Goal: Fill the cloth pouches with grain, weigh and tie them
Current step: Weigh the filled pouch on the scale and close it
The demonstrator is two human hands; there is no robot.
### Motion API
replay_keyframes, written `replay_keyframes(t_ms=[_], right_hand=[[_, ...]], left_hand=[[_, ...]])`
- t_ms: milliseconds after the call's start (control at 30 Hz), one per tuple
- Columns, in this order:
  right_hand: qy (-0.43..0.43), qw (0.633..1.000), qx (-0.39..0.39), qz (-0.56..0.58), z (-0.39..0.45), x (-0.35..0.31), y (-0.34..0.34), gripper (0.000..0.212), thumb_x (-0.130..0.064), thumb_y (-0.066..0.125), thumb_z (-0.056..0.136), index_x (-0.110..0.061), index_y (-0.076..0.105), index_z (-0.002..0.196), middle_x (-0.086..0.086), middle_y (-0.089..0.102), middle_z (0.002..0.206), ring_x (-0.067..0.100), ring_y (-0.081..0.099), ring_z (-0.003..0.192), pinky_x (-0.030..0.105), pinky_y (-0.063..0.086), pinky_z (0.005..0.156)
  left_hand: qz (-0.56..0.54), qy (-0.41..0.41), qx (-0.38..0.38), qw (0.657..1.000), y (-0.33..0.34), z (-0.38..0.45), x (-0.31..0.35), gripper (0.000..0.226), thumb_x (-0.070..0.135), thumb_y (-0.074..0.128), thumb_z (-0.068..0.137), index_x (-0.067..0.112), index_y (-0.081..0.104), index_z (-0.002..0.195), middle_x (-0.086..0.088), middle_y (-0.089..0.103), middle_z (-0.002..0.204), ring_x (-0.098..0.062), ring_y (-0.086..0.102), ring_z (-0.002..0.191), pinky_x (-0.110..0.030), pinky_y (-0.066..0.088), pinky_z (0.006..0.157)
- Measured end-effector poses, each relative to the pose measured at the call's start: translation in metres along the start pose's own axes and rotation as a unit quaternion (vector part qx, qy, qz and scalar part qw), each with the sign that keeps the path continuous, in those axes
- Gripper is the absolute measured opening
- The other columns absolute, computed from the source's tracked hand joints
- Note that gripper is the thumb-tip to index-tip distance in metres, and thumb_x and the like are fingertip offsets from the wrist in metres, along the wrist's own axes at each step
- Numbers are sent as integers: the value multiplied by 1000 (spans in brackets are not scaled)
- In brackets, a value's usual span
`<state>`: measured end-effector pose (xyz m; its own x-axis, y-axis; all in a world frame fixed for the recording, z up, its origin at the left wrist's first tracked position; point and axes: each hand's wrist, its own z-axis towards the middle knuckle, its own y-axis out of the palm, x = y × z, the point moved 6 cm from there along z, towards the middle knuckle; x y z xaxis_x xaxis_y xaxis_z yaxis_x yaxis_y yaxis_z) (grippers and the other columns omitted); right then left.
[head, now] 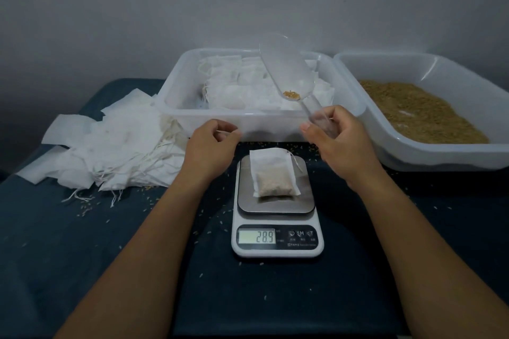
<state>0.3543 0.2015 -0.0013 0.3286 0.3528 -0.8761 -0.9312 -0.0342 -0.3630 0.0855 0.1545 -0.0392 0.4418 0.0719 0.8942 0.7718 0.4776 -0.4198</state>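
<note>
— Where's the pouch?

— Flat on the scale (pixel 276 209), mouth untied, display reading 28.9. My right hand (pixel 338 140) grips the scoop (pixel 286 74) handle, a few grains left in it.

— And your left hand (pixel 212 143)?

— Loosely curled, holding nothing.

— What could go wrong?

— If I tilt the scoop, grains could spill past the pouch (pixel 272 173) onto the scale and skew the reading.

Home packing table (scale (pixel 276 212), grain tub (pixel 429 157)).
</note>
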Motion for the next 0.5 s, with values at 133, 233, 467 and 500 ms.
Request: replay_keyframes(t_ms=[133,233,467,500], right_hand=[[-15,1000,12,-24,-1,-4,-3,31,-65,67,80,-45,62,102,-8,74,88,8,64,66,34,56,67],[-38,997,31,-53,-1,-10,-9,29,-63,66,85,-51,56,110,-7,74,94,12,70,77,37,60,72],[-18,988,131,-83,28,-21,-65,44,-63,62,87,-32,63,119,-4,70,108,25,69,88,38,57,73],[-8,984,144,-104,34,-21,-78,42,-63,61,86,-30,65,111,-2,70,101,25,68,85,37,55,71]], left_hand=[[2,2,-3,1000,-1,-2,4,6,33,72,91,34,71,86,19,66,63,7,61,59,-5,40,49],[19,4,-23,1000,1,-4,5,8,35,72,92,35,70,85,12,66,68,6,61,59,-15,46,57],[93,38,-77,992,5,-13,17,9,42,68,95,35,70,89,9,74,76,-9,70,77,-37,60,84],[101,40,-85,990,5,-14,18,10,44,67,95,35,70,91,10,75,76,-8,71,76,-38,60,84]])
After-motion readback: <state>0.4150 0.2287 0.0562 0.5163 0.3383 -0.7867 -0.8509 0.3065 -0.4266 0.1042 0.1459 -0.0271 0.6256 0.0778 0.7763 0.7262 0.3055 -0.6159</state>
